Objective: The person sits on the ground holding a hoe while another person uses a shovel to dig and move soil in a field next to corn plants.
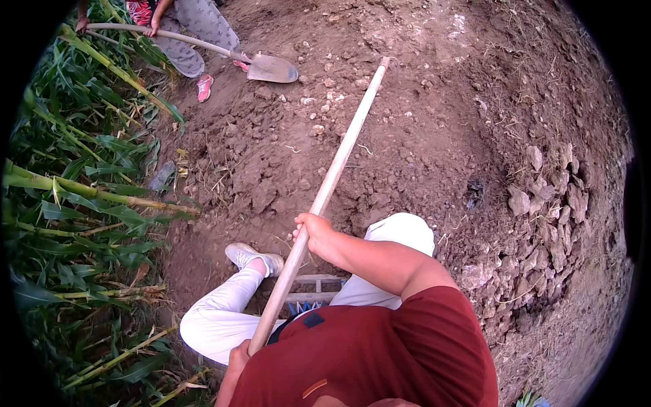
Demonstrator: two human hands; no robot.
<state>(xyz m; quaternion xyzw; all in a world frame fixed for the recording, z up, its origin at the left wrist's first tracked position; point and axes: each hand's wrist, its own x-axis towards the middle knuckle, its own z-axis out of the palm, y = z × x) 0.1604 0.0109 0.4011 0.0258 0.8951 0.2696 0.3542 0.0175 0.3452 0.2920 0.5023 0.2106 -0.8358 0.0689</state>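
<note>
A long wooden tool handle [341,163] runs slantwise from my lap to the bare soil ahead. My right hand [314,233] grips its middle, fingers wrapped around the wood. Near the handle's lower end, beside my red shirt, my left hand [238,358] is closed on it. The far end of the handle rests at the soil near the top; what head it bears there cannot be made out clearly. Below me, between my legs, part of a low seat frame [318,296] shows.
Another person [196,30] at the upper left holds a shovel [272,68] with its blade over the soil. Maize plants [101,193] line the left side. Stones and hard clods [549,203] lie heaped at the right. Loose clods and small stones [318,129] dot the ground ahead.
</note>
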